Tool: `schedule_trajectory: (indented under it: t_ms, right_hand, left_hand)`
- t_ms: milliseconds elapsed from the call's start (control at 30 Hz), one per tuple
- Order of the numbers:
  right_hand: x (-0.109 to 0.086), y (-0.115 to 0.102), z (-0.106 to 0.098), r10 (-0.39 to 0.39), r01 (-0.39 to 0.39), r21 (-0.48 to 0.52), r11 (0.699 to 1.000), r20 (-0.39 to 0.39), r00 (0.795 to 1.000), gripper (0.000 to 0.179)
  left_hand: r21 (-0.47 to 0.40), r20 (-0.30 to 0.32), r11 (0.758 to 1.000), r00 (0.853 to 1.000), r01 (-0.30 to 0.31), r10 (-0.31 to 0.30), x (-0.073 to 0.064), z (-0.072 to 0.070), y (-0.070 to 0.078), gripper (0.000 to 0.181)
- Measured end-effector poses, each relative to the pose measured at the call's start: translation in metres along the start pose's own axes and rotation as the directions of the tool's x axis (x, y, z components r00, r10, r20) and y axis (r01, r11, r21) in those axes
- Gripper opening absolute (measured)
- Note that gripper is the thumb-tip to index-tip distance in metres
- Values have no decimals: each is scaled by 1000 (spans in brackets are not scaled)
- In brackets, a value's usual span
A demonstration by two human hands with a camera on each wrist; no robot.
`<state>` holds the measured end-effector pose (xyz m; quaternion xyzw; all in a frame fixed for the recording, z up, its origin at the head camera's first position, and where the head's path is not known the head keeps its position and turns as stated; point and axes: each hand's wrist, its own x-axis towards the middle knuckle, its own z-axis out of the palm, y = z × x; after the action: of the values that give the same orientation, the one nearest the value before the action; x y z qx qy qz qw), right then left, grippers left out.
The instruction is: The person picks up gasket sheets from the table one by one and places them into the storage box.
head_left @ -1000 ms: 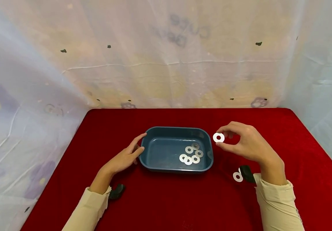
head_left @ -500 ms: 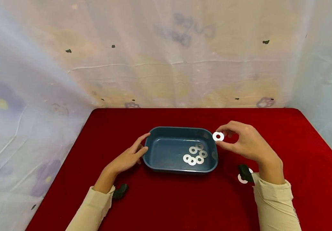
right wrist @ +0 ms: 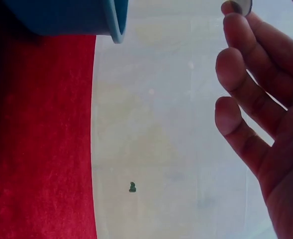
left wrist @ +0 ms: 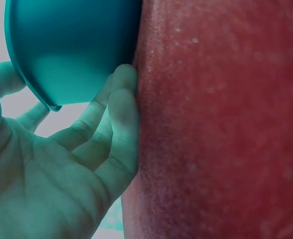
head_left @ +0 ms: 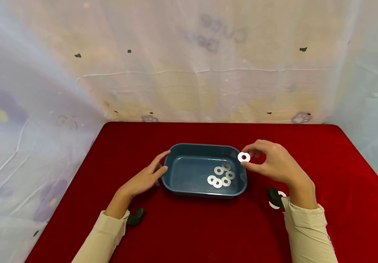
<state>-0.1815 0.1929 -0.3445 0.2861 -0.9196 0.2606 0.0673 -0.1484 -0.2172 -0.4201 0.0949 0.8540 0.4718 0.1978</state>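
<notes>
A flat metal washer (head_left: 244, 157) is pinched between the thumb and forefinger of my right hand (head_left: 274, 160), at the right rim of a blue tub (head_left: 189, 192). In the right wrist view the edge of this washer (right wrist: 244, 6) shows at the fingertips, the other fingers loosely bent. Several more washers (head_left: 219, 170) lie on the tub's floor, in its right half, some overlapping. My left hand (head_left: 144, 179) rests against the tub's left side, thumb and forefinger at the rim. Seen from the left wrist, its relaxed fingers (left wrist: 121, 107) touch the outside wall.
Red cloth (head_left: 189, 230) covers the table. By the right sleeve lie loose washers (head_left: 273, 205), partly hidden by the dark wrist camera (head_left: 274, 198). Another dark wrist camera (head_left: 136, 216) is at the left sleeve. Patterned curtains (head_left: 189, 73) stand behind and at the sides.
My right hand has moved left with the washer, from beside the tub to its right rim. The left hand stays at the tub's left side; the head view has shifted slightly.
</notes>
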Motion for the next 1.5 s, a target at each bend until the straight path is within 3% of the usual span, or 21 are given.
schedule_trajectory:
  t_ms: [333,633,1500]
  right_hand:
    - [4,-8,6,20,-20,6,1000,34,999,26]
    - [5,-16,8,17,-17,1,1000,12,1000,26]
    - [12,-40,27,63,-62,-9,998,117,991,27]
  left_hand:
    - [-8,5,1000,1000,0,0,0,0,-3,57]
    - [0,0,1000,1000,1,-1,1,0,0,57]
    - [21,-1,1000,1000,-2,2,1,1,-1,58]
